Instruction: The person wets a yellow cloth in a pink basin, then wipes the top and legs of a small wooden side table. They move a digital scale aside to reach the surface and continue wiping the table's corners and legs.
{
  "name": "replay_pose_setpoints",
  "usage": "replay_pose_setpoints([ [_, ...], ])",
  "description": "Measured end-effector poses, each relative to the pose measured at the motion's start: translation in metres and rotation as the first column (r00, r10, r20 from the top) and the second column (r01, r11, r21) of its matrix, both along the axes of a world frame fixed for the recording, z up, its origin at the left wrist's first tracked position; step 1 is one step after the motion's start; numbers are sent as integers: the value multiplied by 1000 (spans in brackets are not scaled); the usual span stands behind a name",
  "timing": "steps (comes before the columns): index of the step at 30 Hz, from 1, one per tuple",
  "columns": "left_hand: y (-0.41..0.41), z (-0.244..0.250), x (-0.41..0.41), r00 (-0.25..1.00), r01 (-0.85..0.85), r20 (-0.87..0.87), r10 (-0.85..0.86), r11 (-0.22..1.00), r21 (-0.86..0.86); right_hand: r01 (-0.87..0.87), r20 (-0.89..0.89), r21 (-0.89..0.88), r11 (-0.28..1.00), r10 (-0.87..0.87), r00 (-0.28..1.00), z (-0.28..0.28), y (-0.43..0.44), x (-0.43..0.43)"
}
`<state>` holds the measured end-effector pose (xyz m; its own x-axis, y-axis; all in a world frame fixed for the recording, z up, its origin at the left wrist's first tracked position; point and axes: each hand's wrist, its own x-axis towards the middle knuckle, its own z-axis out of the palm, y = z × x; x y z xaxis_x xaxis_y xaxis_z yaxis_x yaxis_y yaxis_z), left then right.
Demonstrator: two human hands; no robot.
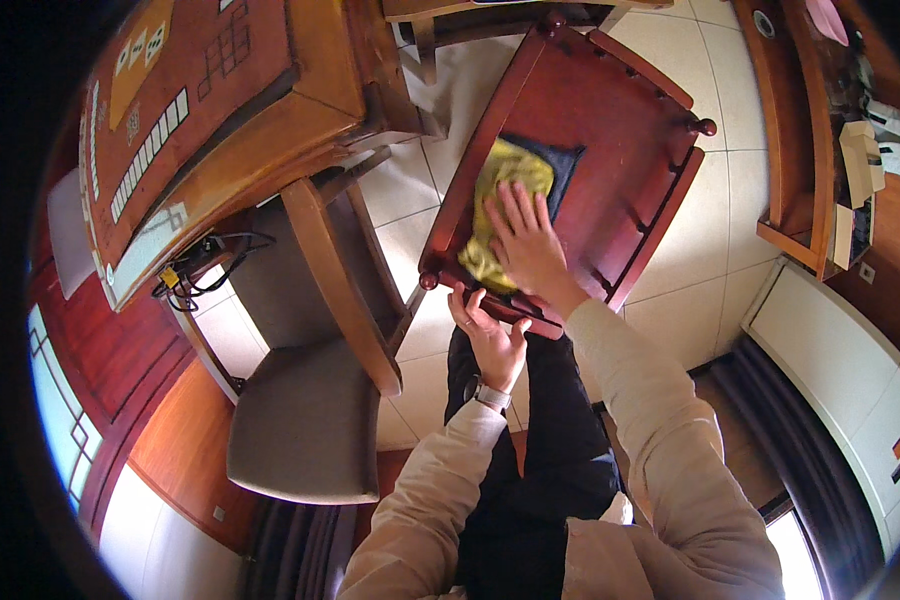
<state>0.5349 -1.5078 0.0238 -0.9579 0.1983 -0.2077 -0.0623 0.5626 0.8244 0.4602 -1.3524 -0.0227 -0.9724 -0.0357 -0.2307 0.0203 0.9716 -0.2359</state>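
A small red-lacquered wooden table (607, 127) with low side rails and round corner knobs stands in front of me. On its left half lies a crumpled yellow cloth (521, 165), beside and partly over a dark folded cloth (566, 169). My right hand (529, 240) rests flat on the yellow cloth, palm down with the fingers spread. My left hand (491, 341), wearing a watch (487, 391) at the wrist, is at the table's near edge. Its fingers are apart and curled upward, holding nothing; whether they touch the rail I cannot tell.
On the left are a chair with a grey seat (307, 427) and a wooden table (322, 112) with a patterned top. Black cables (217, 259) hang below its edge. At right stand a wooden cabinet (791, 150) with an open cardboard box (860, 161) and a white appliance (832, 375).
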Motion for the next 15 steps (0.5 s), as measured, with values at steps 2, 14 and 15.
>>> replay_pose_setpoints([
  [2,-1,0,2,1000,8,-5,-8,1000,-29,-86,15,-109,990,88,996,4,-2,23],
  [14,-2,-5,5,999,38,-7,-38,999,-36,199,-134,200,959,-174,975,-28,107,-96],
  [15,0,-5,4,999,43,-18,-43,999,-34,240,-149,225,944,-210,966,-32,121,-114],
])
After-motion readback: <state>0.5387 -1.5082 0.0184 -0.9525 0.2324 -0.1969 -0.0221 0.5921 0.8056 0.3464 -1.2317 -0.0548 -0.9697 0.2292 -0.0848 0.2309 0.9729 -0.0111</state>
